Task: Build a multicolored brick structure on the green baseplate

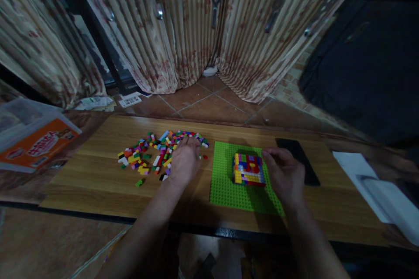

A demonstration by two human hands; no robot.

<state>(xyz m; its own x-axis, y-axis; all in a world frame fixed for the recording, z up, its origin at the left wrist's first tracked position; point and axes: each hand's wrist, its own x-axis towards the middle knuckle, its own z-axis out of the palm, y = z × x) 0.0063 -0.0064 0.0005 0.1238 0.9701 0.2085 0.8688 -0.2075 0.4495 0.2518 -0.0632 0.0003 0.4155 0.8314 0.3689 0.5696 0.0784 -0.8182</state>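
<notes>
My left hand [186, 163] is reaching down over the right side of the loose bricks [134, 159], its fingers curling downward; I cannot tell whether they are pinching one. My right hand [290, 176] is hovering by the far right corner of the block build [248, 169], thumb and fingertips drawing close together, though I cannot tell whether anything is between them. The build is standing between my hands, much nearer the right, and is resting around the middle of the green baseplate [225, 198]. That plate is lying right of the middle of the wooden table [101, 178], stretching nearly from far edge to near edge. A red piece [205, 157] is lying just beyond its left edge. Past my right hand, a black flat object [299, 161] is lying near the table's right end. An orange-labelled box [41, 144] is sitting by the far left corner.
</notes>
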